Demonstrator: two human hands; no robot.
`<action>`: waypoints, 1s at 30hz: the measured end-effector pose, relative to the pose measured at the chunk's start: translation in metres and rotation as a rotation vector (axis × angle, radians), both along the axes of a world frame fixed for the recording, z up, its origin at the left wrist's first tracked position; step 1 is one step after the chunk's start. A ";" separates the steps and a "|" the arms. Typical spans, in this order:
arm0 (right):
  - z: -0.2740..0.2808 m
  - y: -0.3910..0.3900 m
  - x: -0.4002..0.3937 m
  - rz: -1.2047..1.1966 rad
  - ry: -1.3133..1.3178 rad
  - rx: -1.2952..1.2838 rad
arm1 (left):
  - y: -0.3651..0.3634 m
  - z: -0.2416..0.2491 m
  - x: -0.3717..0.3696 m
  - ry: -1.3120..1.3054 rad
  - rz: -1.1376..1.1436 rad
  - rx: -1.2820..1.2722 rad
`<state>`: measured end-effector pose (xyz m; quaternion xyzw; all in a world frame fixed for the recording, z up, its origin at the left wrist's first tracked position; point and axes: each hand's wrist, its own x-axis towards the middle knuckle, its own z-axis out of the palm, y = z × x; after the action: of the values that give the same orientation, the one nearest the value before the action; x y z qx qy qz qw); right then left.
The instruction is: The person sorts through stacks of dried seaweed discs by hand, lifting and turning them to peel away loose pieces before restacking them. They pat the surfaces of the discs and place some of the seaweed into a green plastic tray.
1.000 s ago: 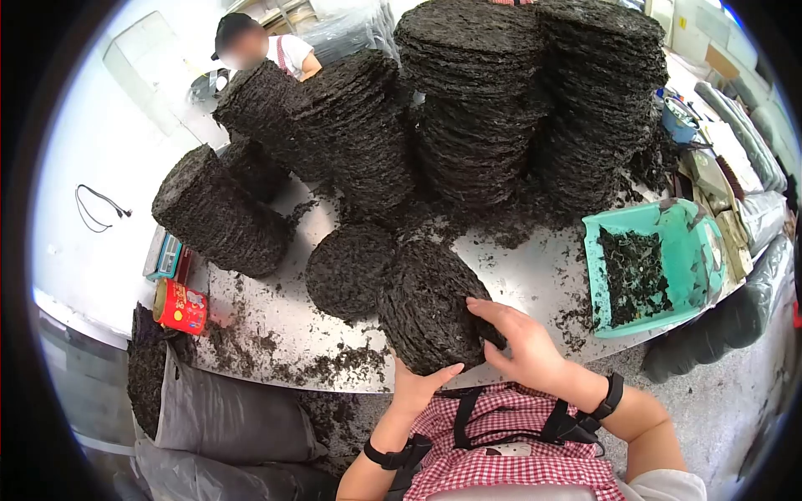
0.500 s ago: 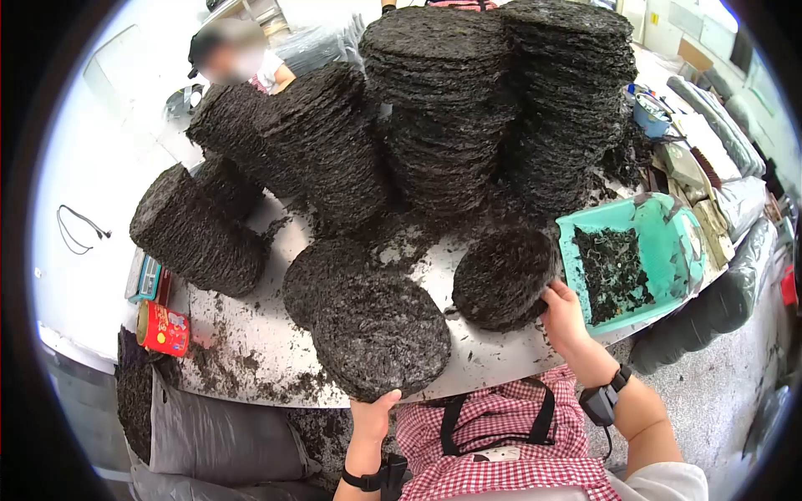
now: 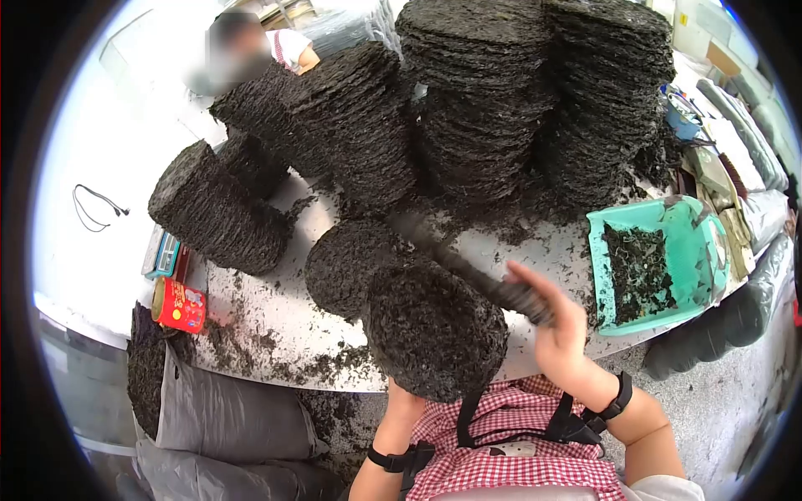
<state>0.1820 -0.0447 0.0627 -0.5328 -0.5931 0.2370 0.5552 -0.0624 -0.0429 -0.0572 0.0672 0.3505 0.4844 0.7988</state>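
Observation:
My left hand (image 3: 405,399) grips the lower edge of a round dark seaweed cake (image 3: 436,334), tilted up over the table's front edge; its fingers are hidden behind the cake. My right hand (image 3: 561,334) holds a second seaweed cake (image 3: 476,271) by its right end. That one is seen nearly edge-on and smeared by motion, just above the first. Another round seaweed cake (image 3: 347,267) lies flat on the table, partly covered by the one in my left hand.
Tall seaweed stacks (image 3: 476,108) line the back; a shorter stack (image 3: 217,209) leans at left. A teal bin (image 3: 702,259) with seaweed scraps stands at right. A red can (image 3: 180,306) sits by the left edge. Scraps litter the white table (image 3: 242,301). Another person (image 3: 288,50) is behind the stacks.
My right hand has lifted its seaweed cake off the table and turned it on edge, toward the left. My left hand has tipped its cake up more steeply. The view has shifted slightly.

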 end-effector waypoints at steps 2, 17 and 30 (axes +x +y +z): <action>-0.034 0.001 0.009 -0.179 0.244 -0.007 | -0.006 0.011 0.001 0.171 -0.047 0.185; -0.074 -0.016 0.058 -0.324 0.920 -0.425 | -0.012 0.009 -0.043 -0.066 0.044 0.182; -0.088 -0.037 0.043 0.009 -0.665 -0.309 | -0.009 0.029 -0.033 0.026 -0.009 0.388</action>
<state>0.2248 -0.0818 -0.0257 -0.6557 -0.7007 0.1400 0.2439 -0.0952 -0.0524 -0.0285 0.2279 0.2602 0.5383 0.7685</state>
